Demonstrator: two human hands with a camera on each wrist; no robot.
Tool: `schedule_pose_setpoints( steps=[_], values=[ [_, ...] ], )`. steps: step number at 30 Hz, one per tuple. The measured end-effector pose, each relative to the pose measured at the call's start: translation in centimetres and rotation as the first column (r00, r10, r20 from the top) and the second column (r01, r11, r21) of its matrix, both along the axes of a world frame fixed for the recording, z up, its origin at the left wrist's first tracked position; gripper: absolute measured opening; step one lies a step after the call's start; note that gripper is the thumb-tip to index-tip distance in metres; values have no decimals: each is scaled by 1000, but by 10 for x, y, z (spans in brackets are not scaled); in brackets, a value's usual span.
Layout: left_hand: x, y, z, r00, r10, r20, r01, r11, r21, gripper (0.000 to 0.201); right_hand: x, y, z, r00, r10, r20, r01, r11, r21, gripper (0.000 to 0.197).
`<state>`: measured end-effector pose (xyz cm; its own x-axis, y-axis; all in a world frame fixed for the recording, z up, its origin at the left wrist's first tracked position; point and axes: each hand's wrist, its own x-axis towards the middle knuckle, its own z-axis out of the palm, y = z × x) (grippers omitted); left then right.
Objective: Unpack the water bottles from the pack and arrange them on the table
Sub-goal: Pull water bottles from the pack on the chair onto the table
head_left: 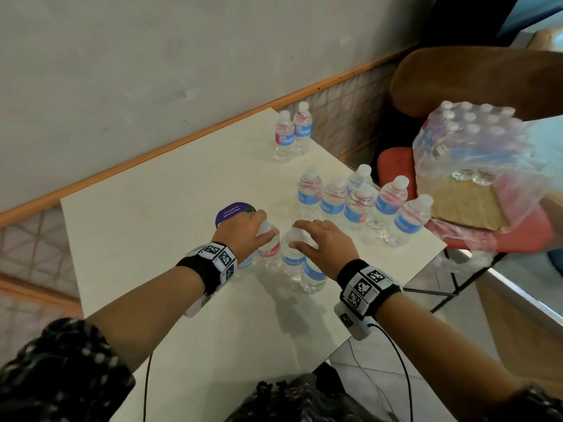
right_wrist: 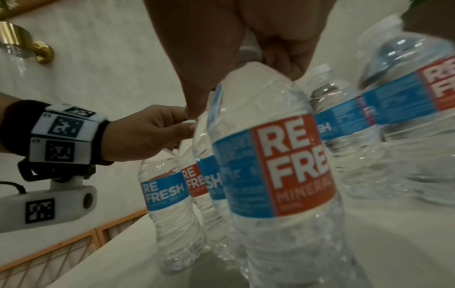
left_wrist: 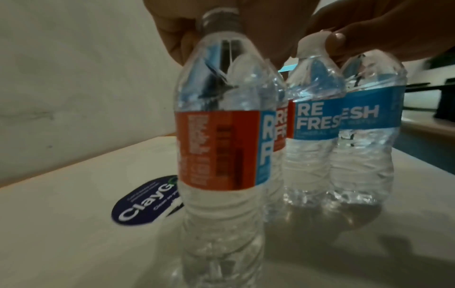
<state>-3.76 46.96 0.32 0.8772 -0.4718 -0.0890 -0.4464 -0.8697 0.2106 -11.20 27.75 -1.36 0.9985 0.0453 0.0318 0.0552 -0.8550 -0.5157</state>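
Now | L hand grip: bottle cap | R hand grip: bottle tops

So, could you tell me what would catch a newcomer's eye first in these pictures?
Probably the two hands meeting over a cluster of four water bottles near the table's front: the left hand and right hand each grip bottle tops. Next, the torn plastic pack, still holding bottles, on a red chair at the right.
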Motion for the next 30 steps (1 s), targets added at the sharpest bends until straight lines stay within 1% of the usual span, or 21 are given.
schedule_pose_setpoints(
  steps=[3, 7, 9, 11, 12, 13, 14, 15, 16, 18, 19, 20, 21, 22, 23, 24, 26, 27, 28, 30],
  values=[
    [-2, 11, -5, 998, 65, 19, -63, 994, -91, 48, 2, 16, -5, 999, 18, 35, -18, 1000, -7, 42],
    [-2, 17, -10, 997, 51, 63, -44, 994, -99, 45, -2, 16, -5, 999, -13, 44, 12, 1000, 17, 46],
    [0, 18, -12, 993, 43, 107, -32, 994, -101, 41, -7, 10, -2, 999, -45, -1, 45, 992, 119, 47],
    [2, 19, -13, 991, 34, 129, -21, 995, -96, 39, -9, -1, -3, 988, -138, -75, 153, 949, 276, 42],
    [2, 20, -14, 992, 30, 126, -17, 995, -102, 39, -9, -8, -4, 967, -208, -147, 249, 896, 368, 40],
    [2, 21, -14, 993, 28, 116, -15, 993, -115, 39, -9, -15, -6, 925, -263, -274, 366, 813, 453, 42],
    [2, 23, -15, 995, 26, 99, -13, 991, -131, 39, -9, -21, -8, 854, -275, -443, 490, 711, 504, 46],
    [2, 25, -15, 997, 21, 78, -10, 990, -142, 40, -11, -25, -12, 766, -239, -597, 590, 630, 505, 51],
    [3, 26, -15, 999, 13, 51, -5, 989, -149, 40, -14, -25, -15, 680, -184, -710, 658, 579, 481, 55],
    [6, 26, -12, 998, -10, -57, 0, 984, -177, 40, -18, -21, -23, 547, -71, -834, 735, 518, 438, 66],
    [8, 25, -9, 990, -22, -141, -6, 980, -199, 40, -18, -18, -29, 499, -27, -866, 775, 461, 432, 70],
    [10, 24, -5, 975, -37, -218, -14, 973, -229, 40, -18, -15, -35, 464, 32, -885, 814, 378, 440, 71],
    [11, 23, -1, 960, -51, -275, -23, 966, -259, 40, -17, -11, -39, 443, 81, -893, 847, 289, 447, 67],
    [12, 23, 1, 949, -55, -310, -36, 959, -281, 39, -16, -7, -42, 461, 122, -879, 849, 225, 477, 60],
    [12, 23, 4, 943, -48, -330, -51, 956, -288, 38, -15, -1, -45, 513, 146, -846, 813, 234, 533, 50],
    [12, 25, 5, 939, -36, -341, -67, 956, -286, 38, -16, 6, -47, 566, 158, -809, 766, 264, 587, 43],
    [12, 29, 5, 933, -3, -360, -107, 952, -287, 39, -15, 21, -53, 639, 172, -750, 700, 274, 659, 39],
    [12, 31, 4, 929, 11, -370, -129, 946, -297, 40, -16, 29, -55, 633, 214, -744, 708, 229, 668, 34],
    [11, 33, 3, 927, 16, -375, -143, 939, -313, 40, -16, 37, -56, 613, 266, -744, 735, 153, 660, 27],
    [10, 34, 1, 927, 8, -375, -140, 935, -327, 41, -14, 51, -54, 552, 353, -756, 810, -13, 586, 19]
  ],
)
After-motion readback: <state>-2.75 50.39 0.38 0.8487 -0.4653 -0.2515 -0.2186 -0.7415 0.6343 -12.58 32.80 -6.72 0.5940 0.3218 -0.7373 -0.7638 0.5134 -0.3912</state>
